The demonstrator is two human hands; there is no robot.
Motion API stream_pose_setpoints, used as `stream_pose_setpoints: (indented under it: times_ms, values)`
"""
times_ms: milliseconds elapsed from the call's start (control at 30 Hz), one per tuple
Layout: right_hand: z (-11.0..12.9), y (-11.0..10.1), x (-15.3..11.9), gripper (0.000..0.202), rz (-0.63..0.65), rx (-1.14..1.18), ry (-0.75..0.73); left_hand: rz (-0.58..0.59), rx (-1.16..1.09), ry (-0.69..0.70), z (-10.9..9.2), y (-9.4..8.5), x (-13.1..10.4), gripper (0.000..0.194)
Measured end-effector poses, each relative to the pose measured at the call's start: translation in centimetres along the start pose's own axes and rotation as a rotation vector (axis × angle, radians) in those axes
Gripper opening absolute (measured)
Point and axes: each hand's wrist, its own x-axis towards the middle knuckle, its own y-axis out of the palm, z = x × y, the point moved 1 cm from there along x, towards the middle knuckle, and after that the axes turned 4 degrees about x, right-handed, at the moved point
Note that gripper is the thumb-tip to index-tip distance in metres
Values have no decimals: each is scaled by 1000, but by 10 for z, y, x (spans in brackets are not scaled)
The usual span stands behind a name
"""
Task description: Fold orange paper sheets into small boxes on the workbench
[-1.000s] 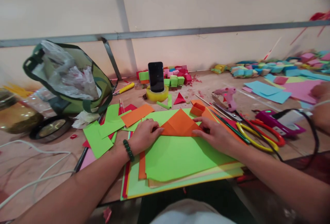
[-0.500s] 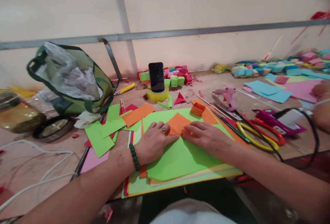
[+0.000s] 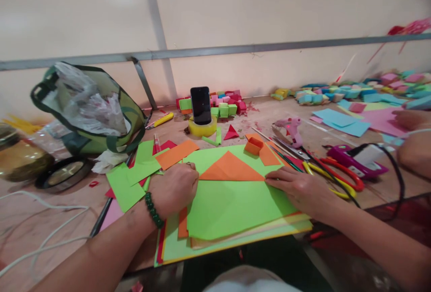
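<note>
An orange sheet of paper (image 3: 230,168), folded into a triangle with its point away from me, lies on a green sheet (image 3: 235,209) on top of a stack of coloured paper. My left hand (image 3: 180,185), with a green bead bracelet and a ring, is curled closed at the triangle's left corner; its fingertips are hidden. At the right corner, my right hand (image 3: 298,189) lies low with its fingers stretched out, their tips touching the paper. Just beyond it sits a small orange folded paper box (image 3: 253,146) beside orange pieces.
Scissors (image 3: 336,177), a pink glue gun (image 3: 293,131) and a purple device (image 3: 353,159) lie right. A phone (image 3: 201,106) stands in a yellow tape roll (image 3: 203,127). A green bag (image 3: 97,112) is at left. Another person's hand (image 3: 414,121) rests at far right.
My hands have moved apart, left and right, from the middle of the orange paper to its two corners. The folded triangle now shows fully between them. My left hand's fingers have curled in.
</note>
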Motion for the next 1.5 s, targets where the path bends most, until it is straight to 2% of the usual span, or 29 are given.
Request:
stream_pose_setpoints:
  times_ms: [100,133,233,300,400,467,533,600,667,733,833,933,1033,1100,1167,1267,1333,1400,1500]
  values:
    - [0,3,0,34,-25,16,27,-93,-297,-43,-3,4,13,21]
    - [0,3,2,33,-22,19,35,-103,-429,-42,-5,7,17,26]
    - [2,5,12,31,-4,28,41,-34,-661,-101,-8,18,28,56]
    - [5,4,21,30,6,32,39,-32,-725,-126,-8,21,28,54]
    - [9,-3,38,26,-64,45,101,-174,-686,-47,-9,16,22,31]
    - [12,-10,49,38,-172,53,159,-313,-541,81,-10,10,15,19]
    - [16,-15,60,58,-248,54,156,-404,-350,243,-12,6,9,22]
    - [22,-16,69,60,-233,51,72,-433,-177,386,-14,6,6,28]
    - [28,-11,75,38,-152,52,-69,-390,-44,469,-16,9,4,30]
    - [34,-3,77,20,-67,63,-200,-287,29,503,-18,11,4,28]
    - [40,7,75,22,18,105,-276,-86,9,494,-19,7,1,22]
    - [41,4,74,25,158,192,-196,21,-23,444,-21,-2,-3,34]
    - [35,-5,79,30,316,345,-92,17,8,427,-22,-8,-6,32]
    - [26,-8,85,21,379,475,-41,11,13,448,-22,-9,-6,29]
    - [16,-5,92,16,406,623,30,28,-5,467,-22,-9,-6,26]
    - [5,4,101,31,417,803,164,48,-30,458,-21,-10,-5,24]
    - [4,9,106,37,423,832,243,52,-20,450,-21,-12,-5,23]
    - [7,10,108,34,452,803,238,69,-2,447,-21,-15,-6,23]
    - [16,8,110,32,476,725,61,108,7,440,-21,-16,-6,27]
